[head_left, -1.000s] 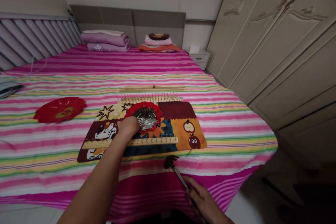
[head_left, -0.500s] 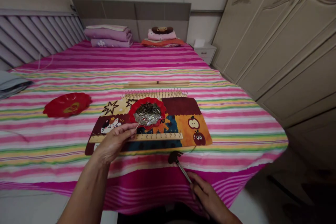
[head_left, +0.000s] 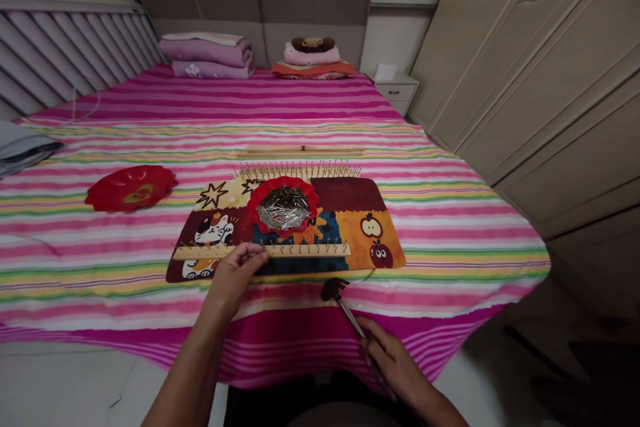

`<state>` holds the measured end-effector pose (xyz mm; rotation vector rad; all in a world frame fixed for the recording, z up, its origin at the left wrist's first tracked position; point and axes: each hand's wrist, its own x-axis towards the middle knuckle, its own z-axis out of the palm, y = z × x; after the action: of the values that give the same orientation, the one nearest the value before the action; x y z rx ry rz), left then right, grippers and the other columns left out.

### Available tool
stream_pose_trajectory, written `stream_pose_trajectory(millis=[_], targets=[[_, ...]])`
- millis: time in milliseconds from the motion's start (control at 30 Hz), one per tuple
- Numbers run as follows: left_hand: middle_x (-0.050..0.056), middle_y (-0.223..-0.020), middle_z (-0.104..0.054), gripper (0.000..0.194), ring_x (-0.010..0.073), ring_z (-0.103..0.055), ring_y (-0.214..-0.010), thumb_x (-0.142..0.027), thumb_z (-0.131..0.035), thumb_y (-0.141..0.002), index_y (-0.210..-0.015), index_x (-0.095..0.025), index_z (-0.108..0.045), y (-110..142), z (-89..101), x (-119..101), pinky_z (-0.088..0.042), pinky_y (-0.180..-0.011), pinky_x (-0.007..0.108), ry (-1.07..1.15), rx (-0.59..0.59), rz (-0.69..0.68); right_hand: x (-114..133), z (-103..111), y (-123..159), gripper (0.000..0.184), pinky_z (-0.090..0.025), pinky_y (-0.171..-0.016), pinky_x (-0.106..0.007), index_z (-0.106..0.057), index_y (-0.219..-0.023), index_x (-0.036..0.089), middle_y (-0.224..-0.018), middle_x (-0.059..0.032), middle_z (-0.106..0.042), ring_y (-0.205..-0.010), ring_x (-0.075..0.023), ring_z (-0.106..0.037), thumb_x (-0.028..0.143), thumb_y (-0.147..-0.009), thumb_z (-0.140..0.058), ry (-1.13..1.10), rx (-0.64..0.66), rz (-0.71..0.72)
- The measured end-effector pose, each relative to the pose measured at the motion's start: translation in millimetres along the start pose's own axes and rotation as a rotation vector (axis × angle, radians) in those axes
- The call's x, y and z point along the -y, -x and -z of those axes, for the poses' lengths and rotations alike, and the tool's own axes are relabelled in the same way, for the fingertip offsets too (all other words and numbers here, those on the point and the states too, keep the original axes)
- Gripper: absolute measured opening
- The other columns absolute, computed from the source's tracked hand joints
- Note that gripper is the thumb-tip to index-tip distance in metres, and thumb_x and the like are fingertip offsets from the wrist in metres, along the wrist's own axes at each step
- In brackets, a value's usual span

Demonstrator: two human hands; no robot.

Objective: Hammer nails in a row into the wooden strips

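Observation:
My left hand (head_left: 243, 268) is closed in a pinch at the middle of a narrow wooden strip (head_left: 313, 251). The nail in its fingers is mostly hidden at this angle. Nails stand in a row along the strip on both sides of the hand. Just beyond, a red scalloped bowl (head_left: 254, 216) holds a heap of loose nails (head_left: 285, 209). My right hand (head_left: 389, 352) grips the handle of a claw hammer (head_left: 345, 305), its dark head low over the striped cover near the mat's front edge. Bowl and strip rest on a patterned mat (head_left: 345, 195).
Behind the mat lie nail-studded wooden strips (head_left: 300, 171) with points up, and plain strips (head_left: 270, 150) further back. A red plate (head_left: 117, 197) sits at left on the striped bedcover (head_left: 450, 240). Folded bedding (head_left: 207, 57) is by the headboard; a wardrobe (head_left: 525, 80) stands at right.
My left hand has moved from beside the bowl's near rim down to the strip, carrying a nail. My right hand keeps its hold on the hammer. The view has tilted slightly downward.

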<state>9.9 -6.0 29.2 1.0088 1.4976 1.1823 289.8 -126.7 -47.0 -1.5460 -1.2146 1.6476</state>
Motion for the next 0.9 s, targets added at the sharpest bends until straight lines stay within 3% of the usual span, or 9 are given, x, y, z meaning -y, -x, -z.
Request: stream_pose_trajectory(millis=[300, 767, 900], targets=[[-0.001, -0.067, -0.066, 0.029, 0.0145, -0.058, -0.067, -0.044, -0.066, -0.058, -0.075, -0.019, -0.066, -5.3, -13.0, 22.1, -0.045, -0.066, 0.025, -0.249, -0.235, -0.030, -2.8, 0.3, 0.4, 0.050, -0.021, -0.035, -0.019, -0.049, -0.124, 0.014, -0.054, 0.0070, -0.043, -0.038, -0.0073, -0.031, 0.044, -0.084, -0.042, -0.015, -0.004, 0.040], [-0.001, -0.068, -0.067, 0.028, 0.0155, -0.059, -0.067, -0.044, -0.061, -0.062, -0.076, -0.020, -0.067, -7.9, -15.0, 30.2, -0.046, -0.068, 0.027, -0.348, -0.253, -0.086, -7.2, 0.8, -0.6, 0.051, -0.021, -0.034, -0.020, -0.050, -0.124, 0.018, -0.050, 0.0083, -0.039, -0.035, -0.0076, -0.029, 0.048, -0.083, -0.044, -0.014, -0.008, 0.011], [0.000, -0.071, -0.065, 0.022, 0.0157, -0.058, -0.068, -0.041, -0.058, -0.066, -0.072, -0.021, -0.066, -7.5, -15.3, 30.4, -0.046, -0.069, 0.028, -0.461, -0.251, -0.226, 1.7, -1.9, 2.9, 0.056, -0.019, -0.034, -0.021, -0.050, -0.125, 0.016, -0.049, 0.0088, -0.038, -0.034, -0.0075, -0.028, 0.050, -0.081, -0.046, -0.026, -0.007, -0.038]])
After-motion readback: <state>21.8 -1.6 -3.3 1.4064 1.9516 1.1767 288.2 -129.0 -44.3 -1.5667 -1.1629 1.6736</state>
